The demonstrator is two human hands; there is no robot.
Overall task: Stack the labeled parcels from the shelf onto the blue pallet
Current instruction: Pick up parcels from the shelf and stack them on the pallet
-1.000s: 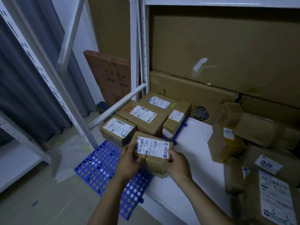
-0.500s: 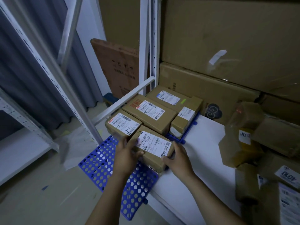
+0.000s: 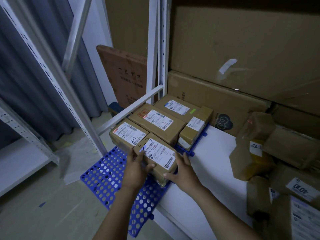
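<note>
A small brown labeled parcel (image 3: 160,157) lies on the blue perforated pallet (image 3: 103,177), against the parcel marked 2-41 (image 3: 127,135). My left hand (image 3: 136,168) grips its left side, thumb over the label edge. My right hand (image 3: 183,172) holds its right and near corner, with the fingers along the side. Behind it on the pallet sit a long parcel (image 3: 155,122), a flat one (image 3: 176,108) and a small upright one (image 3: 192,130).
More brown parcels (image 3: 270,153) are heaped on the white shelf board (image 3: 213,163) at right. Large cardboard cartons (image 3: 242,49) stand behind. White shelf uprights (image 3: 161,49) and a slanted rail (image 3: 128,110) border the pallet's left and back. The floor lies at left.
Both hands lowered the parcel and pushed it back onto the pallet until it met the 2-41 parcel. The camera moved closer and tilted.
</note>
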